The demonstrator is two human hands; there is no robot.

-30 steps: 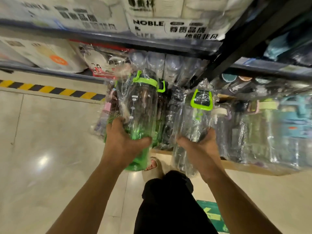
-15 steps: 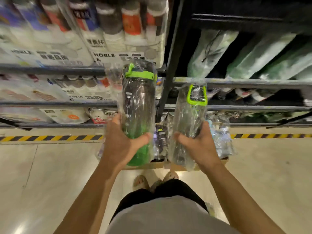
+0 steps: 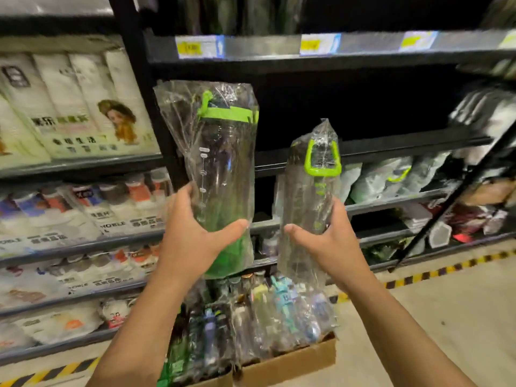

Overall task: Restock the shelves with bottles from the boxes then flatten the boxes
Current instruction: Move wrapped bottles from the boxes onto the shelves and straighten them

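In a shop aisle, a person holds up two plastic-wrapped bottles at mid-frame before a black shelf rack. A black upright post stands just behind the left-hand bottle. Blurred price tags line the shelf edge above. Packs of tissue fill the shelves in the upper left of the frame, and wrapped goods lie on the shelves at right. Below the arms, at bottom centre, open cardboard boxes sit on the floor, packed with more wrapped bottles. A yellow-and-black floor stripe runs along the base of the rack.

The left hand grips the green-bottomed bottle low on its body, thumb across the front and fingers curled behind. The bottle stands nearly upright, green cap up, its top leaning slightly left. The right hand wraps the clear bottle the same way. It too stands near vertical, its green loop handle uppermost and its top tipped slightly right. The two bottles are held apart.
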